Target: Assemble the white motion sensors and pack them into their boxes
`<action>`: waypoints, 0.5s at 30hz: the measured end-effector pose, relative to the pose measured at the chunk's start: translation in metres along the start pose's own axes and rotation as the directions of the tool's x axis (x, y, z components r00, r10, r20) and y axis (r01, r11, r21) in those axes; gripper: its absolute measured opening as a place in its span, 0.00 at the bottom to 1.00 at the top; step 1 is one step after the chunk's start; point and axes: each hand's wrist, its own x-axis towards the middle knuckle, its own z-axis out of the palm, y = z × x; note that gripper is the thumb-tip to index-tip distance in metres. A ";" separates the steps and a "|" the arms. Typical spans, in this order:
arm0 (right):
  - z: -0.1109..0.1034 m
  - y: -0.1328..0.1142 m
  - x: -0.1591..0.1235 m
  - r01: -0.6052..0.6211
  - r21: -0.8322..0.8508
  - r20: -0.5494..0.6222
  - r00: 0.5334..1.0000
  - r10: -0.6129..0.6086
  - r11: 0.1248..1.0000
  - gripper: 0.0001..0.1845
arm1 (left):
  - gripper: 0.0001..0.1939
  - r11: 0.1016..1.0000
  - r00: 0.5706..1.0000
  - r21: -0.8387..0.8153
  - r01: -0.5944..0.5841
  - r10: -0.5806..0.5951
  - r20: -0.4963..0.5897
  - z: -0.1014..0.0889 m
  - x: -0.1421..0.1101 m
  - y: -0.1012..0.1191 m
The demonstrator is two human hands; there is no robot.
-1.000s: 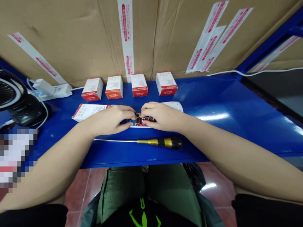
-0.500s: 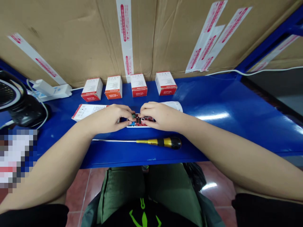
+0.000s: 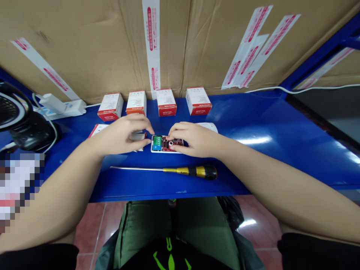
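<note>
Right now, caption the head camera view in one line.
Right hand on an open white casing holding a red circuit board.

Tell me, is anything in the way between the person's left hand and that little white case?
Nothing visible: the left hand sits right beside the open white case; a small pale item by its fingers is hard to make out.

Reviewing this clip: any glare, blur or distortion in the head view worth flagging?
In the head view, bright glare streaks the blue shelf at right; wide-angle warping bends its edges; a pixelated patch hides the lower left; the left hand looks slightly motion-blurred.
</note>
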 end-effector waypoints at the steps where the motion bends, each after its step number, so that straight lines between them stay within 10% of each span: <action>1: -0.001 0.000 -0.001 -0.004 -0.006 0.014 1.000 0.004 1.000 0.15 | 0.13 0.999 1.000 0.045 0.011 -0.012 0.009 -0.007 -0.004 -0.002; 6: -0.004 0.000 0.000 -0.040 -0.087 0.090 0.995 0.048 0.995 0.29 | 0.27 0.976 0.983 0.190 0.103 -0.128 0.128 -0.030 -0.026 -0.022; 15: 0.003 0.003 0.001 0.004 -0.089 -0.078 0.997 -0.011 0.996 0.18 | 0.27 0.950 0.932 0.154 0.271 -0.299 0.203 -0.025 -0.023 -0.015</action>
